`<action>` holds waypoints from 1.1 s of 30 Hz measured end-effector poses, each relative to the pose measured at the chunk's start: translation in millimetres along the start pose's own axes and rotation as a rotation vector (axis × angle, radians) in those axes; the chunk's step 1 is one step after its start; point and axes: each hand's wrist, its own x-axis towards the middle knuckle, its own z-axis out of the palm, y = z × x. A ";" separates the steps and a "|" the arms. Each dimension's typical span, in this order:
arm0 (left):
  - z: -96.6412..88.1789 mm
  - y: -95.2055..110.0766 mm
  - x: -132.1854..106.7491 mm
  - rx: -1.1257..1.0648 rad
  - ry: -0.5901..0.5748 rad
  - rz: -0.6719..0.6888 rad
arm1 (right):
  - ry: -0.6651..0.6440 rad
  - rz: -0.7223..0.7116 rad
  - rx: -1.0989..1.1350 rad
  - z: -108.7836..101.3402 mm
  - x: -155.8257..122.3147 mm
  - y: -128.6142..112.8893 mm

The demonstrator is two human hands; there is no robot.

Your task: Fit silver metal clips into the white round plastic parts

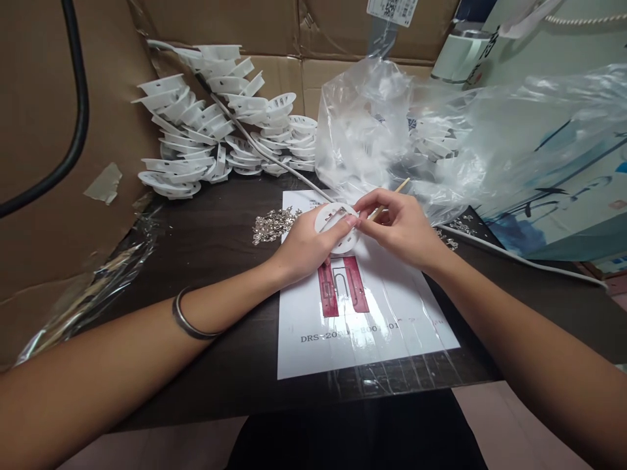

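Observation:
My left hand (306, 245) grips a round white plastic disc (336, 225) and holds it just above a white instruction sheet (365, 320) taped to the dark table (220, 261). My right hand (401, 225) is closed around a thin wooden stick (389, 199), its fingertips meeting the disc's right edge. A small heap of shiny metal clips (274, 224) lies just left of the sheet, close to my left hand. A metal bangle (189, 320) circles my left wrist.
Stacks of the same white plastic discs (220, 124) are piled at the back left against cardboard walls. A clear plastic bag (441, 137) holding more parts sits at the back right. A white cable (529, 258) runs along the right. A black cable (78, 117) hangs at the left.

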 end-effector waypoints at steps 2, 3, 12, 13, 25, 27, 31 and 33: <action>-0.1 -0.7 0.3 0.007 -0.001 0.003 | 0.004 -0.032 -0.033 0.0 -1.3 0.2; -0.1 -1.0 0.4 0.009 0.000 0.009 | 0.008 -0.048 -0.052 -0.2 -2.0 0.2; -2.1 2.2 -3.7 -0.068 -0.085 0.026 | -0.004 -0.061 -0.117 -1.7 -4.1 -3.1; -2.3 2.8 -4.1 -0.069 -0.092 0.028 | -0.012 -0.052 -0.102 -1.7 -3.9 -3.3; -1.2 0.5 -1.5 -0.011 -0.072 0.021 | -0.036 -0.023 0.005 -1.2 -3.1 -2.3; -1.0 -0.9 -0.8 0.015 -0.056 0.011 | -0.038 -0.025 -0.019 -0.9 -2.9 -2.0; -0.9 -1.8 0.1 0.033 -0.034 0.009 | -0.047 -0.008 -0.042 -0.4 -2.9 -2.2; -0.7 -1.4 0.2 0.036 -0.029 0.014 | -0.052 -0.004 -0.041 -0.2 -3.0 -2.5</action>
